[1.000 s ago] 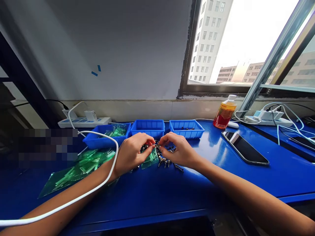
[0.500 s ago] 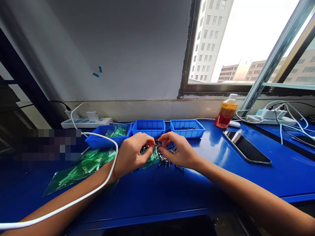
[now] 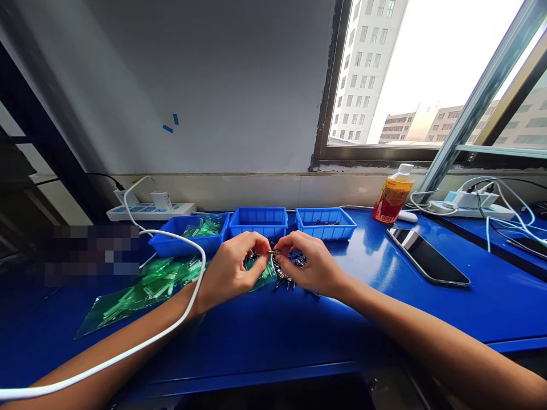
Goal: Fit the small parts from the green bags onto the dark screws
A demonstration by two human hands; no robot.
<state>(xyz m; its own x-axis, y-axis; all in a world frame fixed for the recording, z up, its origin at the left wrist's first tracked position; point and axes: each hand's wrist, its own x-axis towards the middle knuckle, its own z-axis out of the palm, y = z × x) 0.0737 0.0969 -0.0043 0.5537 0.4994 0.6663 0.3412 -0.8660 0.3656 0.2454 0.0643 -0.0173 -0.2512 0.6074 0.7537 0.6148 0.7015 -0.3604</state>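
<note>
Between my two hands is a small metal part, pinched from both sides by the fingertips. My left hand is closed on its left end, and my right hand is closed on its right end. Under and behind the fingers lies a pile of small dark metal parts, partly hidden by my hands. A small green bag is beside the pile, below my left fingertips. Larger green bags with pale pieces inside lie left of my left wrist.
Blue bins stand along the wall: one with green bags, a middle one, and one holding a few small parts. A bottle and phone are to the right. A white cable crosses my left forearm.
The fingertips of both hands have shifted slightly around the small metal part, which now shows level between them. Otherwise the scene is the same.
</note>
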